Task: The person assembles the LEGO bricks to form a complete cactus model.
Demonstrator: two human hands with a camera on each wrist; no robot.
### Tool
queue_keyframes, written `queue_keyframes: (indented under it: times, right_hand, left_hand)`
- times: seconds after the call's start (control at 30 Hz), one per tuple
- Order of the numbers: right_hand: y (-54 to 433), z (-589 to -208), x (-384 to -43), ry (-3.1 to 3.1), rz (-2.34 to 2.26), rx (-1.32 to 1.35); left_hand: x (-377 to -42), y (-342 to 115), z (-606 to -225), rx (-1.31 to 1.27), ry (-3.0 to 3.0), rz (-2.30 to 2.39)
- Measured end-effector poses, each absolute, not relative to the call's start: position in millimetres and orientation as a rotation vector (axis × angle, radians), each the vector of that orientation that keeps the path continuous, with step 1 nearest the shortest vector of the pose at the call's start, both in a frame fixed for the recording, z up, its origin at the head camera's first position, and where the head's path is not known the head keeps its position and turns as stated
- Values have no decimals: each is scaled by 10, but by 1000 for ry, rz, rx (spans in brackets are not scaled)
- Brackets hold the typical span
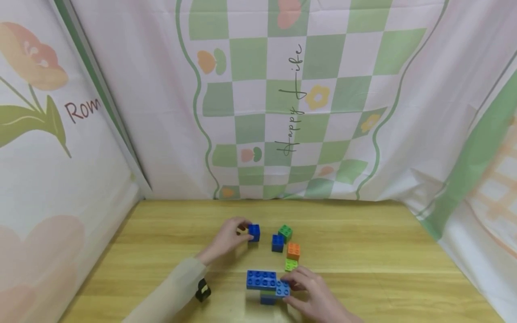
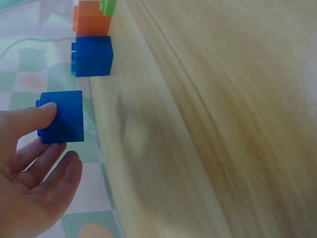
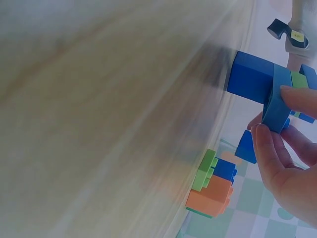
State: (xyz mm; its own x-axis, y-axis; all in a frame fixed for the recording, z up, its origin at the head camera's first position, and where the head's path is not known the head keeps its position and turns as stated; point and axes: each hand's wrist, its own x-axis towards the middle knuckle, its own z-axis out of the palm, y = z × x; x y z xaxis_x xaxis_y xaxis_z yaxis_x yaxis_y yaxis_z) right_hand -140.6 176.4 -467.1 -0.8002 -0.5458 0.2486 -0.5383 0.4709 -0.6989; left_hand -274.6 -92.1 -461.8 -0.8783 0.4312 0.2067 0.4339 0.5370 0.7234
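Block stack [image 1: 260,280] is at the table's [image 1: 173,229] near side, your right hand [image 1: 315,296] pinching its light-blue brick [image 1: 282,289]; beyond the lime brick [image 1: 291,265] and orange brick [image 1: 293,251], your left hand [image 1: 228,237] grips a raised blue cube [image 1: 254,233], left of another blue brick [image 1: 277,243].

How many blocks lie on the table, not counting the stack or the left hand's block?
4: a blue block, a green block behind it, then an orange block and a lime block toward the right hand. Others may be hidden.
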Motion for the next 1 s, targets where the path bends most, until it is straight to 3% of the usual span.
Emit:
queue_keyframes:
  times: [1.0]
  right_hand:
    - [1764, -4676, -1405, 2722, -1237, -1047]
  left_hand:
    - [-2212, -1157, -4352, -811, -2663, -1309]
